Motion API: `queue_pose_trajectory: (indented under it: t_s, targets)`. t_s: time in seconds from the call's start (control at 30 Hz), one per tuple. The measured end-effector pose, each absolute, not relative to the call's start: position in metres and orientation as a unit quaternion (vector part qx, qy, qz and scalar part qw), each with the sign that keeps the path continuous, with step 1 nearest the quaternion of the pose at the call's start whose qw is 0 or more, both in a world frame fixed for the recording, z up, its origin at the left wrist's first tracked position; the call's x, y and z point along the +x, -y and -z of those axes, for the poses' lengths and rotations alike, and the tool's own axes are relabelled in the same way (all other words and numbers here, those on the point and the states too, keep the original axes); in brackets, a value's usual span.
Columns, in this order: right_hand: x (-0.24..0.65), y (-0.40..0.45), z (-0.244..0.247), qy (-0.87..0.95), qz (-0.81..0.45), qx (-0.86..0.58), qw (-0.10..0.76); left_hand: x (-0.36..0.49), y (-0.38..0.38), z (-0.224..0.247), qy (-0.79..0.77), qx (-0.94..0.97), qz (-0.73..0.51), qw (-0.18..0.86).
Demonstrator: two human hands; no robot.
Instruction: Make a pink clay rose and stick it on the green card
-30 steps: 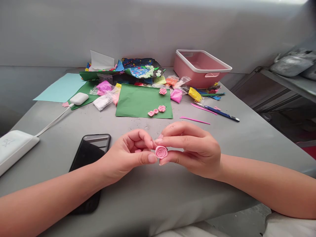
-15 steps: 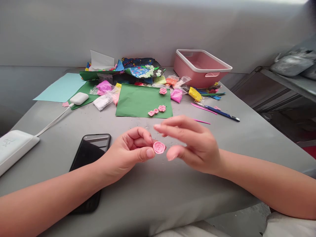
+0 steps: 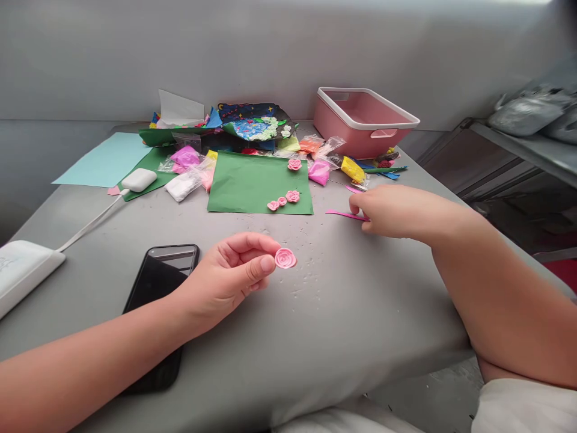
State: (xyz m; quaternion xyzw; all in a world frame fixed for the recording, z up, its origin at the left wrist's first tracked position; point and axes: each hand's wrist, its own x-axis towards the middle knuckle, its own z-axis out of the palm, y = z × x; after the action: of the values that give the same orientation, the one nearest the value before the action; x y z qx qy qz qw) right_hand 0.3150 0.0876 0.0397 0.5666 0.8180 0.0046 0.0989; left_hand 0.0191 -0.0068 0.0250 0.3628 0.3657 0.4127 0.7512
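Between thumb and forefinger, my left hand (image 3: pixel 238 270) pinches a pink clay rose (image 3: pixel 285 258) with a spiral of petals, held above the grey table. My right hand (image 3: pixel 396 210) is over at the right, fingers closed on one end of a thin pink modelling tool (image 3: pixel 345 214). Its tapered end points left along the tabletop. Beyond my hands lies a green sheet of paper (image 3: pixel 252 183). Several pink clay flowers (image 3: pixel 293 196) rest on its right part, one of them near the upper corner.
A black phone (image 3: pixel 157 300) lies under my left forearm. At left are a white power bank (image 3: pixel 27 273), a cable and a white earphone case (image 3: pixel 139 180). Bagged coloured clay (image 3: pixel 186 157) and clay pictures (image 3: pixel 256 123) line the back, beside a pink basket (image 3: pixel 365 123).
My right hand has moved from beside the rose to the right and away from me, and closed on the pink tool. The left hand keeps the rose, shifted slightly left and up.
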Motion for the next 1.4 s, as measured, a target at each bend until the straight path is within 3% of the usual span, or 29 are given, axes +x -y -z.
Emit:
queue_pose_trajectory:
  t_s: [0.1, 0.27, 0.33, 0.47, 0.57, 0.83, 1.03, 1.4]
  targets:
    - [0.295, -0.082, -0.046, -0.797, 0.019, 0.575, 0.185, 0.019, 0.007, -0.024, -0.361, 0.361, -0.417, 0.752]
    - [0.272, -0.069, -0.053, -0.872, 0.064, 0.476, 0.091, 0.018, 0.007, -0.023, -0.365, 0.372, -0.41, 0.748]
    - [0.264, -0.061, -0.054, -0.911, 0.085, 0.404, -0.021, 0.018, 0.006, -0.023, -0.367, 0.379, -0.407, 0.746]
    - [0.248, -0.044, -0.054, -0.89, 0.114, 0.218, -0.384, 0.017, 0.006, -0.023, -0.379, 0.379, -0.398, 0.744]
    - [0.24, -0.034, -0.054, -0.832, 0.144, 0.161, -0.51, 0.017, 0.006, -0.024, -0.396, 0.38, -0.388, 0.74]
    - [0.234, -0.02, -0.048, -0.85, 0.168, 0.099, -0.49, 0.017, 0.005, -0.023, -0.423, 0.387, -0.374, 0.73]
    - [0.233, -0.021, -0.037, -0.823, 0.133, 0.112, -0.541, 0.017, 0.005, -0.021, -0.415, 0.368, -0.387, 0.737]
    - [0.23, -0.021, -0.03, -0.83, 0.094, 0.11, -0.538, 0.018, 0.004, -0.023, -0.392, 0.351, -0.402, 0.749]
